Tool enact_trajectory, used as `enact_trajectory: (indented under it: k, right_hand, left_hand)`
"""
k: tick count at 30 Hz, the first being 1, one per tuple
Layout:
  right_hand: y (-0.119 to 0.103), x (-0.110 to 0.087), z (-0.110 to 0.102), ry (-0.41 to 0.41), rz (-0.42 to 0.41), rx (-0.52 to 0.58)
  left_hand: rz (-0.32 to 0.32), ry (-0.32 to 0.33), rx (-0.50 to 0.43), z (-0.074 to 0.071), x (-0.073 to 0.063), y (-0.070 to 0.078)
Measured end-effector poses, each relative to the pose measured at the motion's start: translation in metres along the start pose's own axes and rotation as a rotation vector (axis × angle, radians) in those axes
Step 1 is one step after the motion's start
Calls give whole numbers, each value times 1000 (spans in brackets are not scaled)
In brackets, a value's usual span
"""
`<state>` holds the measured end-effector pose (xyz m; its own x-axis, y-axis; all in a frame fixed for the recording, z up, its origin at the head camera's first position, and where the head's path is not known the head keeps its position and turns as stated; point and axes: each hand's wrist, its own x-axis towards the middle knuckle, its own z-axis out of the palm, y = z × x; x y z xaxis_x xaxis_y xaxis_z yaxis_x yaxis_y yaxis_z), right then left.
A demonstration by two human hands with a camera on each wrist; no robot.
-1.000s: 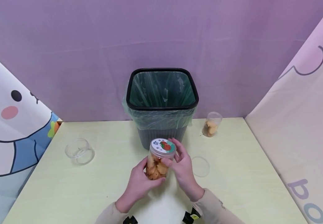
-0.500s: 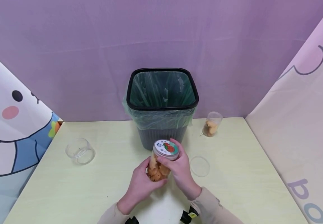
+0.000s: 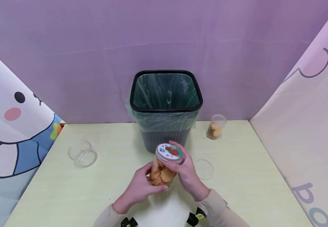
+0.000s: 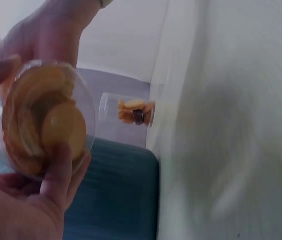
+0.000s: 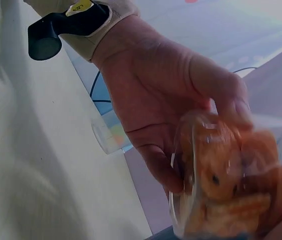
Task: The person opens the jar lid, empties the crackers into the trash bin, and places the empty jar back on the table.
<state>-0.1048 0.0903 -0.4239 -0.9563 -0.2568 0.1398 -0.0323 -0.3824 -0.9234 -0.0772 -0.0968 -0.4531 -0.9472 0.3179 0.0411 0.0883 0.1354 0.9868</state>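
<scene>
A clear plastic jar of cookies (image 3: 162, 174) is held a little tilted over the table, in front of the bin. Its screw lid (image 3: 169, 152) carries a round label with red fruit. My left hand (image 3: 141, 186) grips the jar low down from the left, with fingertips against its base in the left wrist view. From the right, my right hand (image 3: 190, 176) grips it around the lid and upper part, thumb at the front. The far-side fingers of both hands are partly hidden by the jar.
A black-rimmed bin (image 3: 166, 110) with a green liner stands behind the hands. At the back right is a clear container with some cookies (image 3: 215, 127). A clear empty container (image 3: 80, 151) stands left, and a clear ring-like lid (image 3: 204, 169) lies right.
The jar has shifted slightly right and down towards me, and its tilt has altered. My right hand has closed further around the lid. The other objects stay put.
</scene>
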Motion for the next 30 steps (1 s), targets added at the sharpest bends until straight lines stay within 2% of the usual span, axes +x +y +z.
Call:
enact_trajectory:
  k: [5,13,22,30]
  right_hand:
    - [0,1,-6,-133,-50,50]
    - [3,3,-13,-299,-87,153]
    - [8,5,-15,-482,-105,276]
    - [6,8,-16,-619,-106,332]
  left_hand:
    - [9,-111,-65,-8,0,1]
    - [86,-273,-154,-19,0,-2]
    - [68,-420,-312,-24,2,-5]
    - [29,-511,-377,-26,2,-6]
